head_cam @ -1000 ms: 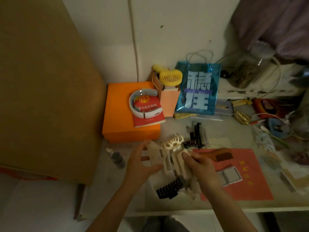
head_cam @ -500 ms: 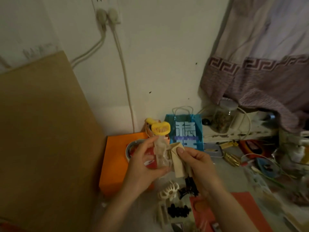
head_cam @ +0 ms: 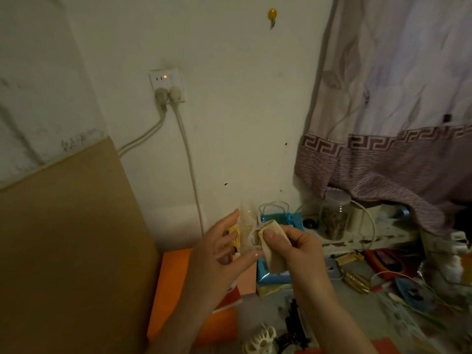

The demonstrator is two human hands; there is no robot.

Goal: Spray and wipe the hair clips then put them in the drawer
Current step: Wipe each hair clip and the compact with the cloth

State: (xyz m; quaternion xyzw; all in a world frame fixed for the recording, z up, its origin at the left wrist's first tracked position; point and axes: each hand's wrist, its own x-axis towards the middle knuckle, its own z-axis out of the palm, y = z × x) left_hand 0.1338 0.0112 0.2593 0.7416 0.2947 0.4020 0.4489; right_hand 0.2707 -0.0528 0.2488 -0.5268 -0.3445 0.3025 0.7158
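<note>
My left hand (head_cam: 219, 254) holds a pale translucent hair clip (head_cam: 247, 226) upright between thumb and fingers, raised in front of the wall. My right hand (head_cam: 296, 249) pinches a beige cloth (head_cam: 273, 246) and presses it against the clip's right side. Down on the table at the bottom edge lie a cream claw clip (head_cam: 260, 339) and a dark clip (head_cam: 293, 328). No spray bottle or drawer shows in this view.
An orange box (head_cam: 168, 284) sits against a brown board (head_cam: 69, 251) at left. A blue gift bag (head_cam: 278, 274), a glass jar (head_cam: 333, 215), cables and small clutter crowd the table's right. A curtain (head_cam: 398, 123) hangs at right; a wall socket (head_cam: 167, 84) is above.
Both hands rose from the table with the pale clip and cloth, and the camera tilted up toward the wall. The cloth now covers more of the clip.
</note>
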